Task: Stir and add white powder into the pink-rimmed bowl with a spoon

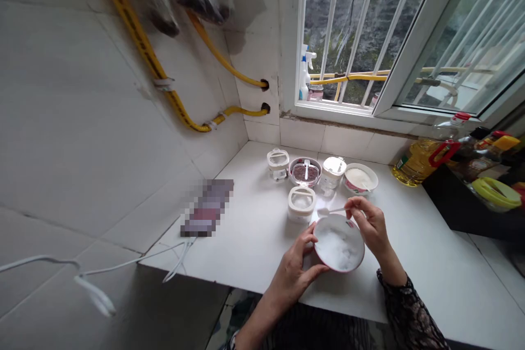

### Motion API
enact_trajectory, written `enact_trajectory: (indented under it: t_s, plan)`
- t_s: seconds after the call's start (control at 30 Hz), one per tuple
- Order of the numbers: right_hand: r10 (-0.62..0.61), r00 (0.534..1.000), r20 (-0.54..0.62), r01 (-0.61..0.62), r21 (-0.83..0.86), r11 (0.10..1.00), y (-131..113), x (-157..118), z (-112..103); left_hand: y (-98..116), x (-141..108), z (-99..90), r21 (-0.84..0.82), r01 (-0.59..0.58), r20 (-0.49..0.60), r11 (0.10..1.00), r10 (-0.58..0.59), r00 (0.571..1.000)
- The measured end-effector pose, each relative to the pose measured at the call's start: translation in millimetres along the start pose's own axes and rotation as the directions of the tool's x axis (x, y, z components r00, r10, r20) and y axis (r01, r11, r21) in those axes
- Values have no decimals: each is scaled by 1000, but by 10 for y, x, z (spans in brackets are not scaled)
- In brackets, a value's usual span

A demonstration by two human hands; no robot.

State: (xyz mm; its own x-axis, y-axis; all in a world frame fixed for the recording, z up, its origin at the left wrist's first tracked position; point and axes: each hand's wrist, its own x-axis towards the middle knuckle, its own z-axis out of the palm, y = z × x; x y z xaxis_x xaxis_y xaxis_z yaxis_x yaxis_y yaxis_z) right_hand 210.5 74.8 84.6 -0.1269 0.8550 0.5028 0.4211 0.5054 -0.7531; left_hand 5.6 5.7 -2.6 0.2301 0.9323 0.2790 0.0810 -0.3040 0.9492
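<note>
White ceramic bowl [339, 243] with a pink rim, full of something white and powdery, sits tilted in the left hand [293, 270], fingers wrapped around its edge; right hand [367, 224] has a narrow pinch on a small white spoon [330, 210], held just past the bowl's rim; all this is over the front of a white countertop [250, 246]; further back there are white lidded jars [302, 203], a dish of dark red grains [304, 172] and a bowl of white stuff [360, 179]; bottle of cooking oil [416, 163] stands off to the right.
</note>
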Motion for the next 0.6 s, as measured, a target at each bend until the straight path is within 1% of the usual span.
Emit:
enact_trajectory:
  t_s: [0.07, 0.13, 0.23, 0.3, 0.4, 0.53, 0.6]
  plan:
    - [46, 998, 34, -46, -15, 999, 9, -12, -34, 4, -4, -5, 2, 10, 7, 1000, -10, 1000]
    - [34, 993, 114, -25, -76, 997, 13, -18, -17, 8, -7, -10, 6, 17, 12, 1000, -17, 1000]
    - [8, 954, 300, 28, -113, 993, 4, -28, 59, 6, -10, -15, 20, 2, 10, 1000, -3, 1000]
    - [14, 930, 366, 20, -91, 996, -2, -39, 96, -1, -10, -16, 23, -13, 10, 1000, 13, 1000]
    - [54, 928, 368, -37, -53, 998, -2, -43, 97, -9, -9, -16, 22, -19, 10, 1000, 19, 1000]
    - [108, 943, 314, -117, 9, 993, -10, -14, 58, -6, -10, -14, 26, -9, 6, 1000, 9, 1000]
    - [165, 943, 288, -193, 71, 979, -19, 4, 39, 0, -10, -13, 24, -5, 4, 1000, 5, 1000]
